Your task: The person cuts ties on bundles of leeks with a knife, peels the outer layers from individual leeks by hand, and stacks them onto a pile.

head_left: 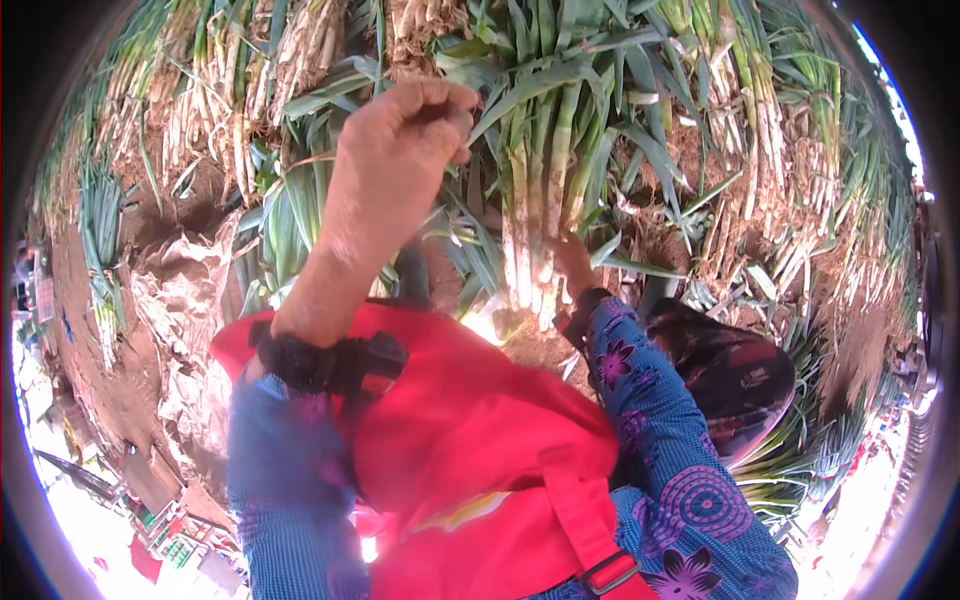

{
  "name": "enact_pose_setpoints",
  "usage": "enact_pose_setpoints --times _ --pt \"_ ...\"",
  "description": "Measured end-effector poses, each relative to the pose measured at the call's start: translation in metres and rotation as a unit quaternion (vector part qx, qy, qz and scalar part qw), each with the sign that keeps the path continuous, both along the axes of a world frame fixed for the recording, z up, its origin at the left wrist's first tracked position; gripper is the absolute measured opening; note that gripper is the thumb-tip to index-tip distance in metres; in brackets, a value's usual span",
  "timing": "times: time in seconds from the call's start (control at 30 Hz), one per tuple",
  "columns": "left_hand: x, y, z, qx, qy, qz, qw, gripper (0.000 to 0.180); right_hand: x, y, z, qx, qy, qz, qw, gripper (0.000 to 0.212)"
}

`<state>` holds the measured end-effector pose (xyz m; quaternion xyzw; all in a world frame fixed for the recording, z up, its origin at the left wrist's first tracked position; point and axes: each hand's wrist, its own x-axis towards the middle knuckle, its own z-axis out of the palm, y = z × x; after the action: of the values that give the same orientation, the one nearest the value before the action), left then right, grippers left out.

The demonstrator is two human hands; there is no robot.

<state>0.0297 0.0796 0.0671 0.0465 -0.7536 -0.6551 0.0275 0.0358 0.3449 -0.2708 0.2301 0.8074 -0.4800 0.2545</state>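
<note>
My left hand (405, 155) is raised in front of me, its fingers curled together. Whatever they may hold is hidden. A bunch of leeks (545, 165) stands nearly upright just right of it, green leaves up and pale stems down. My right hand (572, 262) grips the lower stems of this bunch from the right side. Its fingers are partly hidden behind the stems. Dark bands circle both wrists, below patterned blue sleeves.
More leeks (735, 90) lie in long rows across the far side and right. A crumpled sheet (185, 310) lies on the brown soil (80, 350) at left. A small leek bundle (103, 240) rests farther left. My red apron (470, 400) covers the lower middle.
</note>
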Motion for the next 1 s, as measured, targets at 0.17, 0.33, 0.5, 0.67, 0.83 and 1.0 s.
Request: enact_pose_setpoints --times 0.17,0.33,0.5,0.67,0.83,1.0 --pt "-0.003 -0.001 -0.008 -0.005 -0.027 -0.003 1.0 0.02 0.004 0.001 0.005 -0.037 0.111 0.117 0.986 0.065" --pt "0.006 -0.011 -0.013 0.041 0.01 0.012 0.999 0.018 0.0 -0.038 0.098 -0.48 -0.099 -0.107 0.865 0.057" --pt "0.004 -0.011 -0.03 0.05 -0.001 0.004 0.999 0.017 0.006 -0.029 0.178 -0.48 -0.064 -0.136 0.864 0.04" --pt "0.002 -0.004 -0.043 -0.034 -0.01 -0.044 0.998 0.016 0.05 0.039 0.282 -0.578 -0.214 -0.162 0.77 0.029" --pt "0.013 0.026 -0.08 -0.097 -0.019 -0.157 0.983 0.018 0.156 0.093 0.382 -0.368 -0.163 -0.111 0.909 0.027" --pt "0.048 0.096 -0.09 -0.038 -0.153 -0.411 0.898 0.028 0.249 0.139 0.419 -0.065 -0.064 -0.084 0.992 0.021"
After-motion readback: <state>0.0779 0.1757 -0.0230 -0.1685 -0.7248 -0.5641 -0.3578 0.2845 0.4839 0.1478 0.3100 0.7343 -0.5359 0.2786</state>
